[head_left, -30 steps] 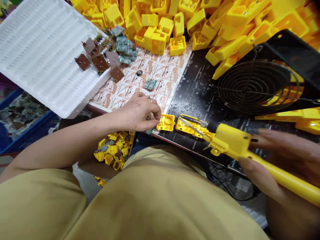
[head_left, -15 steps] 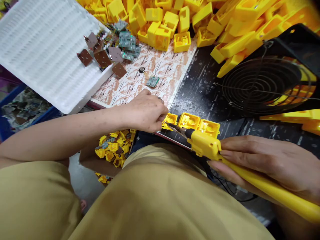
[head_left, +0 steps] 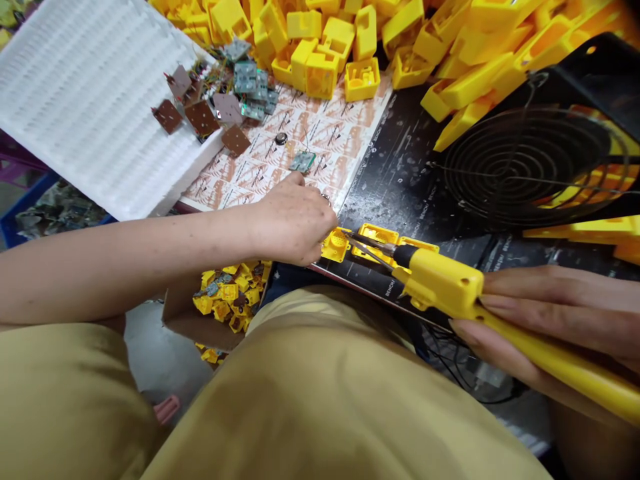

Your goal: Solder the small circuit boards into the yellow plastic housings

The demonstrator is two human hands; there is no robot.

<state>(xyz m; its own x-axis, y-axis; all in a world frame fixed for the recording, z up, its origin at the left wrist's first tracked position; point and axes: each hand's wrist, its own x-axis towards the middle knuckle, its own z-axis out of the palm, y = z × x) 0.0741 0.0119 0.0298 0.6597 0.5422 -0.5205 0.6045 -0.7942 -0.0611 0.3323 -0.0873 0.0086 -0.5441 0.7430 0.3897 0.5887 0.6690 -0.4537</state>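
My left hand (head_left: 293, 220) is closed in a pinch at the table's front edge, its fingertips against a small yellow plastic housing (head_left: 336, 244); what it pinches is too small to make out. My right hand (head_left: 555, 320) grips a yellow soldering iron (head_left: 465, 293), its metal tip (head_left: 357, 243) pointing left at that housing. Two more yellow housings (head_left: 380, 237) sit in a row just right of it on the black mat (head_left: 415, 180).
A heap of yellow plastic housings (head_left: 400, 40) fills the back of the table. Small circuit boards (head_left: 225, 100) lie by a white foam tray (head_left: 90, 100). A black wire-guarded fan (head_left: 530, 167) stands at right. A box of yellow assembled parts (head_left: 230, 297) sits below the table edge.
The soldering iron swung left to the housing at my left fingertips, then lifted slightly. My left hand stayed pinched at the same housing.
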